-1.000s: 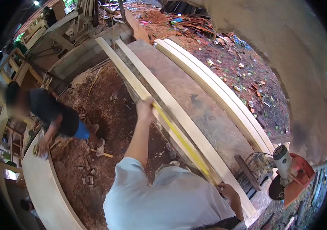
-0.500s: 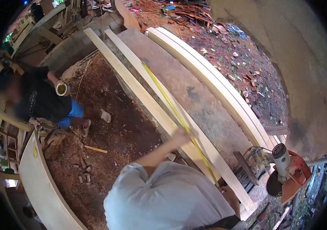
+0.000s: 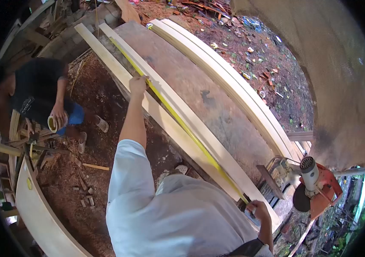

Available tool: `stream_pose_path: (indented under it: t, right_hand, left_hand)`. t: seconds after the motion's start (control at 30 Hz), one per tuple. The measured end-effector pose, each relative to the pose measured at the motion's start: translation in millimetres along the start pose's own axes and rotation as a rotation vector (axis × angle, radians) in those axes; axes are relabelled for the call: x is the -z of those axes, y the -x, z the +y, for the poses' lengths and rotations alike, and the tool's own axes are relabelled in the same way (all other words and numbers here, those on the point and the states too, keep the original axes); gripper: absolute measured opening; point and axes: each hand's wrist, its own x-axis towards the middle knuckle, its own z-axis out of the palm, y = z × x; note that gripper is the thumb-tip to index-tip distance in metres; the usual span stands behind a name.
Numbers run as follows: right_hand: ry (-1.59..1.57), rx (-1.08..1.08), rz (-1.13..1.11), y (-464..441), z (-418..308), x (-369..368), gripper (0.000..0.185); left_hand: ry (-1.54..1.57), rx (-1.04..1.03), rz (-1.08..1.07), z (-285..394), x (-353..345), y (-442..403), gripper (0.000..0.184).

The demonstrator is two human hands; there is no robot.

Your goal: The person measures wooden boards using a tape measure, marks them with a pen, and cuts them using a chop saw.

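Note:
A yellow measuring tape runs stretched along two long pale boards, the inner one and the outer one, lying side by side on a worn table. My left hand is closed on the tape, over the gap between the boards toward their far part. Near the boards' close end, my right hand is closed round the tape's case, which is mostly hidden by the fingers.
Long curved boards lie along the table's far edge. A red and grey cut-off saw stands at the right. At the left, a co-worker in a dark shirt holds a can beside a wide curved panel.
My left hand has moved away from my body up the boards and now grips the tape. The tape reaches farther up. The co-worker has bent over, lowering the can toward the panel.

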Motion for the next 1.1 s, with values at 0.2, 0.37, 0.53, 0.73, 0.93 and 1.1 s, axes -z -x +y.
stream_pose_path:
  t: [0.2,0.37,0.53,0.73,0.93,1.1]
  right_hand:
    - [-0.203,0.191,-0.137,-76,-155,-38,0.021]
    - [-0.195,0.263,-0.175,-133,-262,-62,0.02]
    - [-0.146,0.47,-0.182,-200,-317,-89,0.019]
    - [-0.148,0.475,-0.182,-245,-364,-96,0.031]
    - [-0.141,0.501,-0.147,-249,-382,-95,0.03]
    - [-0.216,0.418,-0.152,-255,-350,-86,0.029]
  left_hand:
    - [-0.248,-0.027,-0.066,-51,11,19,0.034]
    - [-0.625,-0.229,0.08,-88,84,138,0.047]
    - [-1.338,0.294,-0.53,-284,239,301,0.053]
    - [-1.258,0.857,-0.822,-289,332,423,0.05]
    - [-1.603,-0.065,-1.138,-303,335,377,0.052]
    - [-0.779,0.609,-0.119,-251,263,273,0.026]
